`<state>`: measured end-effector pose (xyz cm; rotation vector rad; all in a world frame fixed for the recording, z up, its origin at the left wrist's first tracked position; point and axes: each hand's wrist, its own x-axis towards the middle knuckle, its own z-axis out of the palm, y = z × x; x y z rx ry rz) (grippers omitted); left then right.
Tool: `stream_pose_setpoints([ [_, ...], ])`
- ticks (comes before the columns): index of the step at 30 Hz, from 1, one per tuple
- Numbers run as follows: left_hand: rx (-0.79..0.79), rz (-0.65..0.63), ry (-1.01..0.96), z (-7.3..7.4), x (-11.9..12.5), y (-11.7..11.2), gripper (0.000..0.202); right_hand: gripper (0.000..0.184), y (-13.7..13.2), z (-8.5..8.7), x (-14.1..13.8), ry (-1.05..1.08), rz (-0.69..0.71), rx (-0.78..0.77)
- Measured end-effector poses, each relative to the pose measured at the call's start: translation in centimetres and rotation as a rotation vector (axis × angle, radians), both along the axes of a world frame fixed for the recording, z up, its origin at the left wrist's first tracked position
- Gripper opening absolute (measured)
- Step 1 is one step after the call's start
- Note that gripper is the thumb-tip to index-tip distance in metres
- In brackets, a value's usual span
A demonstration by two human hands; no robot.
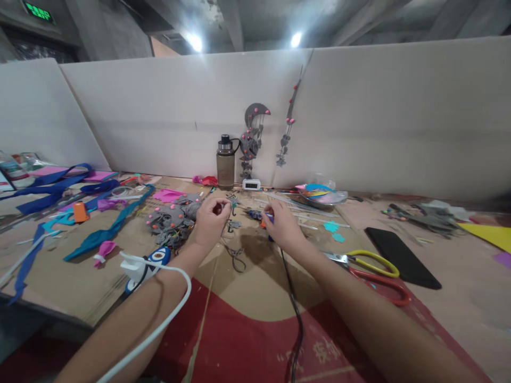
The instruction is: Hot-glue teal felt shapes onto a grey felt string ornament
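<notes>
White boards (159, 117) wall off the far side of a cardboard-covered desk (239, 279), under a bare concrete ceiling with two lamps.

Left hand (211, 215) mid-desk, grip closed: thumb and fingertips pinch a small grey piece (232, 204), held just above the cardboard. Right hand (282, 224) just right of it, grip wrapped round a blue-and-orange tool (255, 214). Its tip points left toward the piece; cannot tell whether they touch. Black cord (294, 303) runs from under the right hand toward the near edge. White cable (175, 314) loops over the left forearm.

Grey felt pile (171, 221) just left of the left hand. Blue ribbons (59, 186) far left, pink balloon (104, 250) nearer. Scissors (371, 268), yellow and red handles, lie right of the right forearm, black phone (401, 256) just beyond them. Bottle (225, 161) and small clock (251, 184) stand by the far boards.
</notes>
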<state>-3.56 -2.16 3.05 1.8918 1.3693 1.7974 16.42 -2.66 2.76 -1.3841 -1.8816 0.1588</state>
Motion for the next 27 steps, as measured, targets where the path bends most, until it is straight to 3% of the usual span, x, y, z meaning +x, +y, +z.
stream_pose_setpoints([
  [5, 0.163, 0.007, 0.143, 1.0, 0.5, -1.0, 0.007, 0.019, -1.4, 0.8, -4.6, 0.703, 0.390, -0.175],
  [8, 0.127, -0.006, 0.068, 1.4, 0.6, -1.3, 0.009, 0.029, -1.4, 0.6, -6.8, 0.898, 0.483, -0.304],
  [11, 0.063, 0.002, -0.065, 1.6, 0.4, -1.3, 0.011, 0.027, -1.0, 0.7, -7.6, 0.842, 0.431, -0.311],
  [15, 0.006, 0.012, -0.103, 1.1, 0.2, -0.8, 0.009, 0.013, -0.6, 1.2, -7.5, 0.713, 0.333, -0.158],
  [20, -0.048, -0.029, -0.100, 0.4, 0.2, -0.4, 0.015, 0.016, -0.2, 1.4, -7.2, 0.696, 0.277, -0.087],
  [27, -0.119, -0.030, -0.143, 0.5, 0.5, -0.6, 0.011, 0.018, 0.0, 1.0, -7.0, 0.680, 0.234, -0.092],
])
